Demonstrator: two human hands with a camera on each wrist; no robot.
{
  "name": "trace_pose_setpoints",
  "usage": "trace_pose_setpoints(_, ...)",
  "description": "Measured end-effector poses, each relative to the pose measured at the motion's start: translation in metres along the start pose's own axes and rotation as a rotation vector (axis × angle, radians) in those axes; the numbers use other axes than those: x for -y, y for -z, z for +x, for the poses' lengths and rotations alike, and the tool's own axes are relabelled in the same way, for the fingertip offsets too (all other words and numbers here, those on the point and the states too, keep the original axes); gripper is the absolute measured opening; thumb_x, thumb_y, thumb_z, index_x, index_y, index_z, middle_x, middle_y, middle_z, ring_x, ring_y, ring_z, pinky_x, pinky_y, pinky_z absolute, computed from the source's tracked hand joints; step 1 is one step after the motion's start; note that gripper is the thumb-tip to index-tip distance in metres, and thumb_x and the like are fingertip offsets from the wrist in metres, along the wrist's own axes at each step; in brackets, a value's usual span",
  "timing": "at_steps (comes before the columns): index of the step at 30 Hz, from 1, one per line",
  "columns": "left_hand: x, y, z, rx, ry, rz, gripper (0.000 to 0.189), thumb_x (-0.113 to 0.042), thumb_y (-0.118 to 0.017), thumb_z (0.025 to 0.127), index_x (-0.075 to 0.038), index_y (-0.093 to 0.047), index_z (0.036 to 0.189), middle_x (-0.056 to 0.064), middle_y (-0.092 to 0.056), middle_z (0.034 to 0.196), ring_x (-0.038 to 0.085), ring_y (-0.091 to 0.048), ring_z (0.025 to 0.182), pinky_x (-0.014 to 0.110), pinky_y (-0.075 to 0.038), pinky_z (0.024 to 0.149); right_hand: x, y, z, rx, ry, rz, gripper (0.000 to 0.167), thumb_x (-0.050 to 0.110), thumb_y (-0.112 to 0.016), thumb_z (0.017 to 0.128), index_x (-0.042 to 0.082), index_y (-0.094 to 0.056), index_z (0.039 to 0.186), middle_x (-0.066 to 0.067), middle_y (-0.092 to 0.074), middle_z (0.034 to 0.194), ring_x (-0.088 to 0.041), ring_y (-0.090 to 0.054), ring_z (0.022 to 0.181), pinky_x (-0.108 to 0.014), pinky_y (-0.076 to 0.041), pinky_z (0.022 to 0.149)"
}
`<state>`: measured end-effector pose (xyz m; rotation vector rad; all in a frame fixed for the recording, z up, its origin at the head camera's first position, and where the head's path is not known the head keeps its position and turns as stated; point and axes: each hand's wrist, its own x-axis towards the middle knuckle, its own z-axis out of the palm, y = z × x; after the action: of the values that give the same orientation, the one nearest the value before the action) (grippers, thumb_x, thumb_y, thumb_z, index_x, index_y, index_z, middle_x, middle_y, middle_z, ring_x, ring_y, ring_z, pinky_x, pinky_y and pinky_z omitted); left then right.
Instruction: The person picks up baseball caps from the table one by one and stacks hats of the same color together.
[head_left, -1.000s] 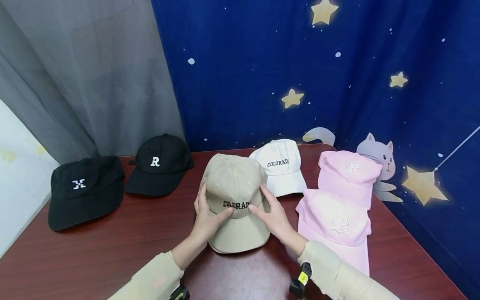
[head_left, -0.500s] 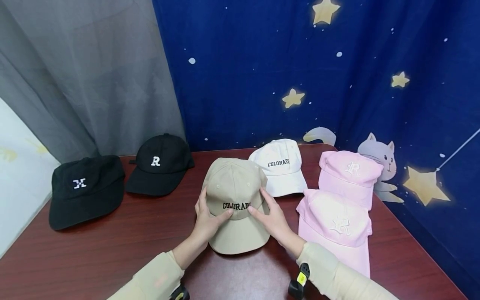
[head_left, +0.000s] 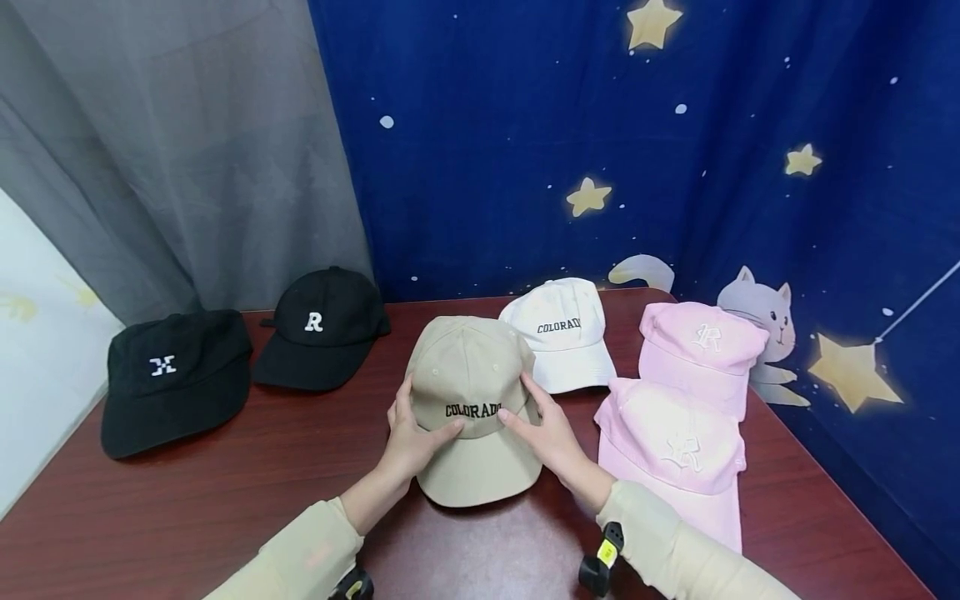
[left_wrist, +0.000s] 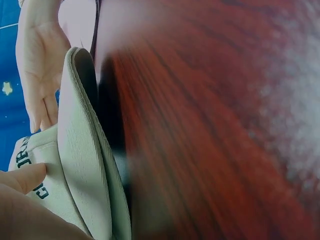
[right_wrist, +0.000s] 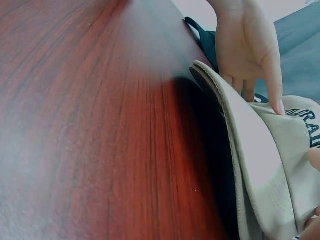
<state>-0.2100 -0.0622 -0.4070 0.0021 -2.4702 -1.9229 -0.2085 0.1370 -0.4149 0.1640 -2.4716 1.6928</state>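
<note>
A beige baseball cap (head_left: 468, 375) with dark COLORADO lettering is at the middle of the table, its brim toward me. My left hand (head_left: 411, 433) grips its left side, thumb over the front by the lettering, fingers along the crown. On the other side my right hand (head_left: 551, 433) holds it the same way, its thumb at the last letters. In the left wrist view, the brim (left_wrist: 82, 150) stands just over a dark shadow on the table. The right wrist view shows the left thumb pressing near the brim seam. Both hands' far fingertips are partly hidden.
A white COLORADO cap (head_left: 558, 333) lies right behind the beige one. Two pink caps overlap at the right, a rear one (head_left: 701, 333) and a front one (head_left: 675, 442). At the left are a black cap with an R (head_left: 326, 329) and another black cap (head_left: 176, 383). Curtains (head_left: 510, 125) hang behind.
The beige cap's crown top has dropped slightly toward me since one second ago. Both hands keep their hold, and the other caps stay in place.
</note>
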Motion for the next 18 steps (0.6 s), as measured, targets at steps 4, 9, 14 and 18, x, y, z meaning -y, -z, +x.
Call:
trace_pose_setpoints(4,-0.0017,0.0016,-0.0003,0.003,-0.003,0.025,0.099,-0.018,-0.078,0.073,-0.011,-0.011,0.145,0.025,-0.01,0.141,0.039,-0.017,0.129,0.052,-0.021,0.102,0.0002,0.0017,0.0003,0.011,0.004,0.017,0.067,0.021,-0.066,0.084,0.002,-0.036,0.14,-0.018,-0.032,0.143,-0.04,-0.029,0.127,-0.051,-0.024,0.102)
trace_pose_setpoints(9,-0.0043,0.0035,-0.0002,0.008,0.013,0.048,0.099,-0.019,-0.078,0.073,-0.011,-0.01,0.145,0.026,-0.01,0.141,0.042,-0.019,0.128,0.053,-0.023,0.101,0.0001,0.0032,0.0011,0.019,0.011,0.052,0.066,0.019,-0.066,0.084,0.002,-0.035,0.14,-0.017,-0.031,0.144,-0.036,-0.026,0.13,-0.048,-0.021,0.104)
trace_pose_setpoints(14,-0.0064,0.0054,0.0004,0.015,0.027,0.06,0.098,-0.018,-0.076,0.074,-0.013,-0.01,0.146,0.026,-0.01,0.141,0.041,-0.02,0.127,0.054,-0.024,0.1,-0.0006,0.0034,0.0026,0.027,0.019,0.078,0.067,0.018,-0.066,0.085,0.001,-0.033,0.14,-0.016,-0.03,0.145,-0.032,-0.023,0.133,-0.044,-0.018,0.106)
trace_pose_setpoints(18,-0.0086,0.0079,0.001,0.026,0.04,0.054,0.096,-0.018,-0.074,0.076,-0.016,-0.009,0.147,0.025,-0.009,0.141,0.04,-0.02,0.128,0.055,-0.024,0.1,0.0024,0.0045,0.0022,0.015,0.029,0.067,0.068,0.018,-0.066,0.084,-0.001,-0.032,0.14,-0.017,-0.029,0.145,-0.032,-0.023,0.132,-0.044,-0.02,0.105)
